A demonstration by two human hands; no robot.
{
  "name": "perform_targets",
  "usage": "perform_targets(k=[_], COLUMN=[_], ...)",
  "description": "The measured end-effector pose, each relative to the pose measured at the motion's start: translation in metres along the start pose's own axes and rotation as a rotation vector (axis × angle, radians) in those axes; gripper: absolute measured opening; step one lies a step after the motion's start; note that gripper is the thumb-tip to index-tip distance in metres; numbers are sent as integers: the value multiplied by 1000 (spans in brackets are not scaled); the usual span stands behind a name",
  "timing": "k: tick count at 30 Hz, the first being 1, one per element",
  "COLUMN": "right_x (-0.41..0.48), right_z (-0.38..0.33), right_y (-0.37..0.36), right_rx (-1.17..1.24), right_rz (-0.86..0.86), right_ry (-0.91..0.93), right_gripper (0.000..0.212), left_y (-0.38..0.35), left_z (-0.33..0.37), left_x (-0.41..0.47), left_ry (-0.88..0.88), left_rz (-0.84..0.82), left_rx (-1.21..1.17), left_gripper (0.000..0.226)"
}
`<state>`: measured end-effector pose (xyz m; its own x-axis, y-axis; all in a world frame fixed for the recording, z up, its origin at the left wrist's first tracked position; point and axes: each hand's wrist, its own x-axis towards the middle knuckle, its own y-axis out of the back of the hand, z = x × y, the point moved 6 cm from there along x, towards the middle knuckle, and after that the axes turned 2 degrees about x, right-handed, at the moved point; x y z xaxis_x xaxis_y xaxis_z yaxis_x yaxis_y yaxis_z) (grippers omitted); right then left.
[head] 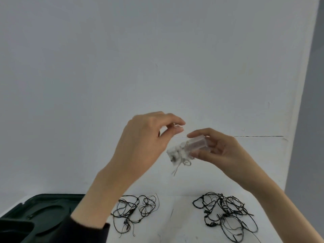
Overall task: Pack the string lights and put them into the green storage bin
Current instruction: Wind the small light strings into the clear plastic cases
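My right hand [221, 149] holds a clear plastic battery box [188, 148] of a string light up in front of the wall, thin pale wire wrapped round its lower end and dangling. My left hand [145, 141] pinches the thin wire [176, 126] between thumb and forefinger just above the box. Two loose tangles of black string lights lie on the white table below: one [135, 212] in the middle, another [226, 213] to the right. The dark green storage bin [40, 220] sits at the lower left, partly behind my left sleeve.
A white table [177, 225] meets a pale wall [157, 58] close behind it. A grey wall edge [310, 120] runs down the right side.
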<state>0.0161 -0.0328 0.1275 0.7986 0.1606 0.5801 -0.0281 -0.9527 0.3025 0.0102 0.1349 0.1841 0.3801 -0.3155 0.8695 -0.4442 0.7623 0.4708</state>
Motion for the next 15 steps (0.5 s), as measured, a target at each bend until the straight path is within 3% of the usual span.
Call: perform_targets(k=[4,9,15], right_x=[-6,-6,-1], right_z=[5,6,7], right_y=[-7,-12,-8], right_rx=[318,676,847], right_rz=[-129,-129,66], right_ry=[-73,-97,-53], right_gripper=[39,35,52], left_y=[-15,-41,-62], left_z=[-24,-42,-37], left_x=[5,-11,-32], left_ry=[255,479,600], left_rz=[-107,-185,-277], left_rx=[-233,-578,-815], left_gripper=[8,17,15])
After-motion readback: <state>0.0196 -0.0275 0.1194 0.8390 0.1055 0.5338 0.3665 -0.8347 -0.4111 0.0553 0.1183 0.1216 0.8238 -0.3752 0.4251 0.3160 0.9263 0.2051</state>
